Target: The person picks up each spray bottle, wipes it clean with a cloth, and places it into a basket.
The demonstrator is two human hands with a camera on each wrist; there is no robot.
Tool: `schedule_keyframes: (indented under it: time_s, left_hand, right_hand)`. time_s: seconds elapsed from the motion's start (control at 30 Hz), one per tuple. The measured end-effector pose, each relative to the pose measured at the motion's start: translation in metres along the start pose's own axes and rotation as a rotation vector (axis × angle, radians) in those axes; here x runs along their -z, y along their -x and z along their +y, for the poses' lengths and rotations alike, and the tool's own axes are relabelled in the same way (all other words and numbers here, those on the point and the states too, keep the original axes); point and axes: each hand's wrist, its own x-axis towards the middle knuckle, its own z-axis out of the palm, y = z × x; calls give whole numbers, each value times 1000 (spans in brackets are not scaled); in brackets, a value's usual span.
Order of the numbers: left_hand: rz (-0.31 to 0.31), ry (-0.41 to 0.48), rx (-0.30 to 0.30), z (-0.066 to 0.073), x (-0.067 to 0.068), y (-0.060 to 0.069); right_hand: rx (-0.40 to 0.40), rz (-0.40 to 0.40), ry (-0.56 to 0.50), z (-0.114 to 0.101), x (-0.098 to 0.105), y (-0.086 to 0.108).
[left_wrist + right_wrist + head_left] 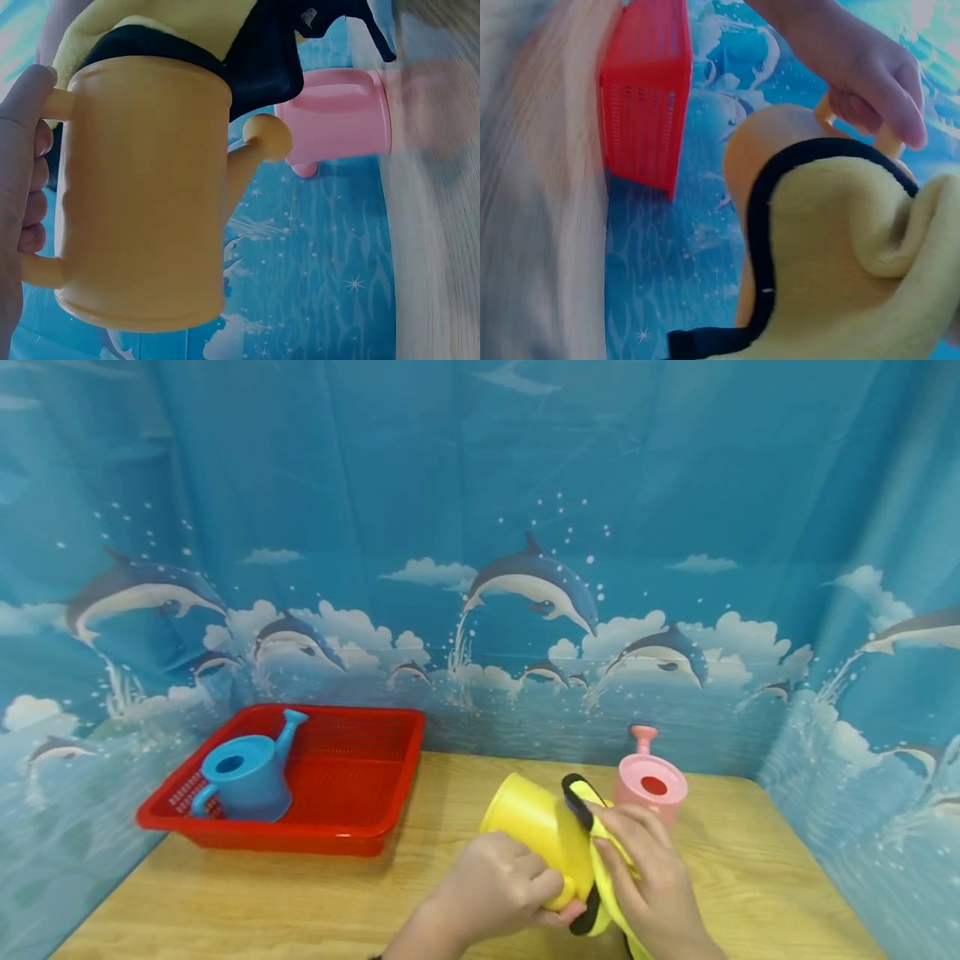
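Observation:
A yellow watering can [536,827] is tilted above the table, its handle gripped by my left hand [491,889]; the fingers curl round that handle in the left wrist view. My right hand [652,881] holds a yellow cloth with black edging [611,893] against the can's top end. In the right wrist view the cloth [817,225] covers much of the can [772,135], and the left hand [870,82] shows behind. The can's spout [259,146] points toward a pink watering can [337,112]. What lies under the cloth is hidden.
At the left of the wooden table [300,910] is a red basket [352,793] with a blue watering can [251,781] in it. The pink can [648,781] stands behind my right hand. A dolphin-print curtain [420,527] hangs around the back and sides.

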Motion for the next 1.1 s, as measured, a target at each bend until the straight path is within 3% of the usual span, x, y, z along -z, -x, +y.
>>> schedule_keyframes:
  time_s: [0.1, 0.2, 0.33, 0.43, 0.6, 0.73, 0.87, 1.0, 1.1]
  left_hand:
    - [30, -28, -17, 0, 1, -1]
    - [68, -45, -37, -2, 2, -2]
    - [110, -53, -77, -4, 3, -3]
    - [128, -54, -111, -6, 3, -3]
    - [140, -37, -146, -6, 4, -3]
    - [148, -52, -161, -3, 5, -6]
    - [171, -106, -173, -1, 8, -11]
    - [202, -146, -175, -5, 13, -14]
    - [197, -118, -164, -6, 17, -16]
  right_hand:
    - [42, -145, 70, -6, -1, -1]
    - [13, -288, 130, -11, 2, -2]
    - [17, -412, 173, -12, 8, -1]
    - [86, -450, 175, -10, 13, -1]
    - [220, -431, 99, -5, 18, -3]
    - [271, -414, 104, -6, 20, -5]
    - [227, -475, 128, -13, 19, -10]
    - [143, -593, 113, -19, 13, -22]
    - [127, -650, 106, -20, 5, -34]
